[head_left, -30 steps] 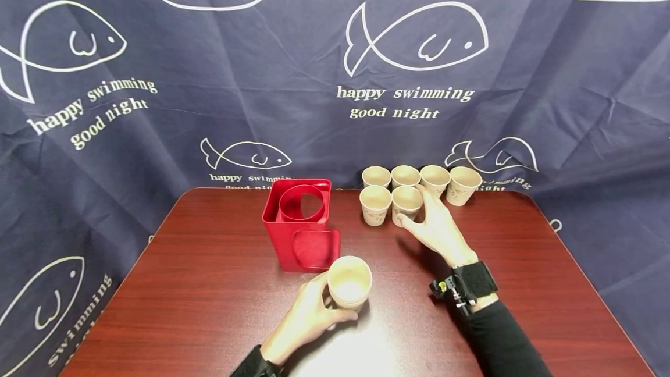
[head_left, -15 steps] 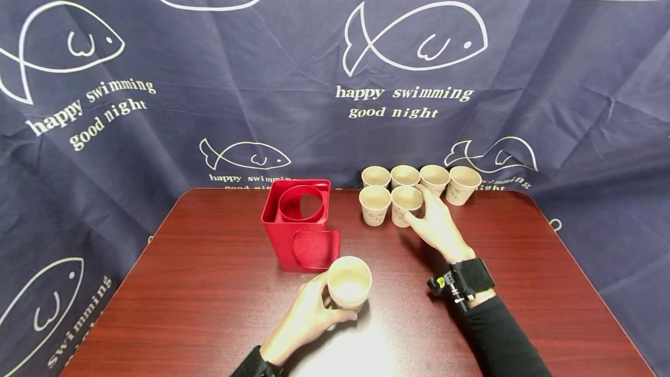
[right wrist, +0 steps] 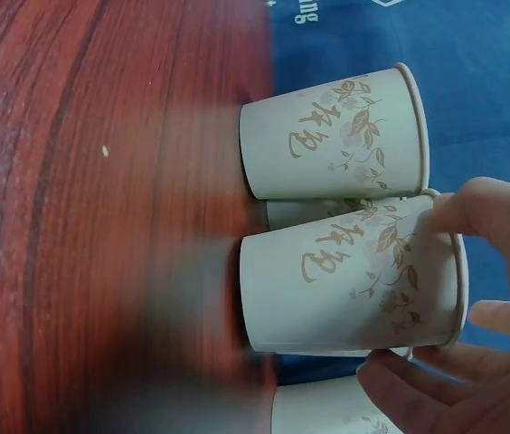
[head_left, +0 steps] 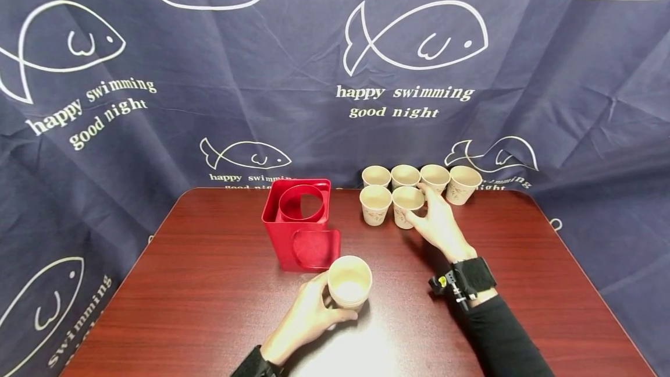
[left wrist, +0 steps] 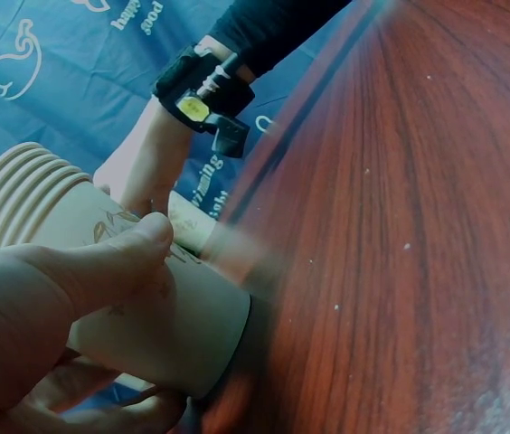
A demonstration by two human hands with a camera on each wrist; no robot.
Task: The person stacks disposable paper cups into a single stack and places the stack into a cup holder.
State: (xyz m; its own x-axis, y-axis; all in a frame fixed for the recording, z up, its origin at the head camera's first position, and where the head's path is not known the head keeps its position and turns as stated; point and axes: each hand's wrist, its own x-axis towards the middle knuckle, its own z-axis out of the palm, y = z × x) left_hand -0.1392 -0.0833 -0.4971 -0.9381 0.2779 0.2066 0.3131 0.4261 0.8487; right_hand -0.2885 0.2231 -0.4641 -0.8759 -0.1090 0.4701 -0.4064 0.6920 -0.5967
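Note:
In the head view, my left hand holds a stack of nested paper cups upright near the front middle of the table. The left wrist view shows several stacked rims on that stack, with the thumb along its side. Farther back, my right hand pinches a single paper cup near its rim, thumb on the near side. Brown flowers and characters decorate this cup in the right wrist view. Just left of it stands another paper cup. Whether the pinched cup still touches the table is unclear.
Behind stands a row of several paper cups, close to the blue fish-print cloth. A red box with a round ring in its top and a tray-like front stands left of centre on the brown wooden table.
My right hand's thumb has settled onto the cup, and that cup has shifted slightly toward me and to the right. The left hand and its stack stay put.

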